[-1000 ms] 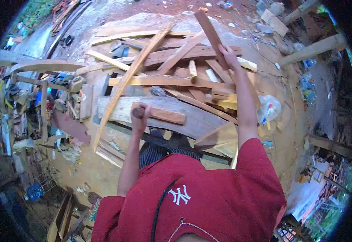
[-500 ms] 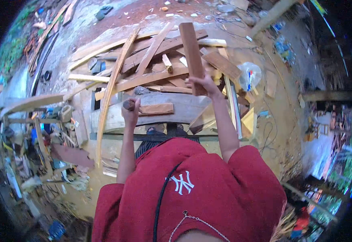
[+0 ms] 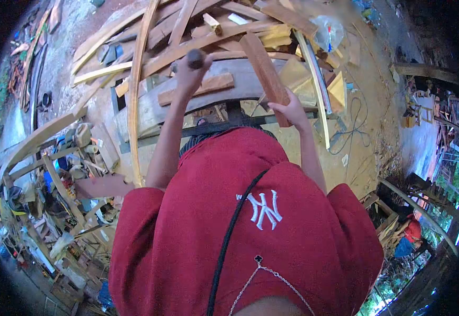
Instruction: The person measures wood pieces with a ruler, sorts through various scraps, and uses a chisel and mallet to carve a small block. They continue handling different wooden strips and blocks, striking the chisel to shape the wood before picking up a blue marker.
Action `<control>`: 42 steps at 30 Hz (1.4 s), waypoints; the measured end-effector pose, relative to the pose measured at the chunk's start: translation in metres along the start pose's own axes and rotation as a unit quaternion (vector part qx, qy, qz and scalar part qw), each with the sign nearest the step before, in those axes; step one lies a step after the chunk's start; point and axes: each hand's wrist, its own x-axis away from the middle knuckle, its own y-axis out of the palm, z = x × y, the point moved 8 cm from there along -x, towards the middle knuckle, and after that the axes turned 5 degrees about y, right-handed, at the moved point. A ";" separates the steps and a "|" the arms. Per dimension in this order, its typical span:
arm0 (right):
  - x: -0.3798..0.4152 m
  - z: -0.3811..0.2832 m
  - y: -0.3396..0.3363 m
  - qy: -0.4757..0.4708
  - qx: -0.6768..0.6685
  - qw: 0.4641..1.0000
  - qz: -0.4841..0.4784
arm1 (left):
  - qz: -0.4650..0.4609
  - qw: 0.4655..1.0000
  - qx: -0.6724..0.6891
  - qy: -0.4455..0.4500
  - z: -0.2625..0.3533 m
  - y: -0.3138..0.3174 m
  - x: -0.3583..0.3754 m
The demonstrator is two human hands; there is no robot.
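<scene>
My left hand (image 3: pixel 189 80) is closed around the dark handle (image 3: pixel 195 59) of a tool, whose rounded end faces me; I cannot make out the rest of it. My right hand (image 3: pixel 293 111) grips a reddish-brown wooden plank (image 3: pixel 263 71) near its lower end. The plank slants up and to the left in front of me. Below and behind my left hand, a short wooden block (image 3: pixel 216 84) lies on a grey, weathered wooden bench (image 3: pixel 150 108).
Several loose boards (image 3: pixel 161 37) are piled beyond the bench, and one long strip (image 3: pixel 136 95) reaches past its left side. At the right lie a clear plastic bag (image 3: pixel 328 32), a pale strip (image 3: pixel 313 79) and a dark cord (image 3: pixel 357 122). Scrap wood (image 3: pixel 98 184) clutters the left.
The plank has come down and nearer to me in my right hand, tilting more to the left. My left hand has moved right with the tool. The view has shifted too.
</scene>
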 end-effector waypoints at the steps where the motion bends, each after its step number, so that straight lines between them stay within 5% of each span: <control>1: 0.005 0.004 -0.003 0.001 0.038 0.999 0.009 | -0.025 0.999 0.019 -0.008 0.006 0.012 0.000; 5: 0.032 -0.021 0.008 -0.073 0.050 0.996 0.010 | -0.095 0.981 -0.161 0.056 0.017 0.048 0.007; 7: 0.041 -0.024 0.010 -0.072 0.082 0.993 0.042 | -0.093 0.995 -0.028 0.032 0.017 0.060 0.014; 11: 0.065 -0.058 -0.002 -0.048 0.064 0.994 0.073 | -0.128 0.991 -0.030 0.004 0.007 0.087 0.015; 16: 0.094 -0.054 -0.019 -0.095 -0.151 0.964 0.197 | -0.126 0.986 -0.098 0.044 0.004 0.092 0.010; 20: 0.088 -0.067 0.009 -0.019 0.134 0.986 0.099 | -0.107 0.991 -0.049 0.056 -0.011 0.096 0.009; 27: 0.111 -0.068 -0.016 -0.080 -0.186 0.944 0.260 | -0.101 0.992 -0.058 0.052 -0.002 0.087 0.009; 29: 0.095 -0.024 -0.008 -0.066 -0.055 0.972 0.221 | -0.111 0.990 -0.062 0.061 0.012 0.083 0.012; 31: 0.093 -0.057 0.014 -0.006 0.067 0.992 0.103 | -0.151 0.986 -0.028 0.065 -0.017 0.104 0.009; 33: 0.099 -0.062 0.007 -0.004 0.055 0.988 0.144 | -0.134 0.988 0.070 0.023 0.006 0.091 0.014; 35: 0.116 -0.091 -0.003 -0.041 0.032 0.977 0.205 | -0.123 0.991 -0.034 0.050 0.012 0.087 0.011; 37: 0.119 -0.081 -0.001 -0.090 -0.086 0.966 0.228 | -0.134 0.990 0.050 0.016 -0.006 0.096 0.011; 42: 0.106 -0.060 0.011 -0.035 0.098 0.978 0.181 | -0.137 0.986 -0.016 0.092 0.016 0.101 0.012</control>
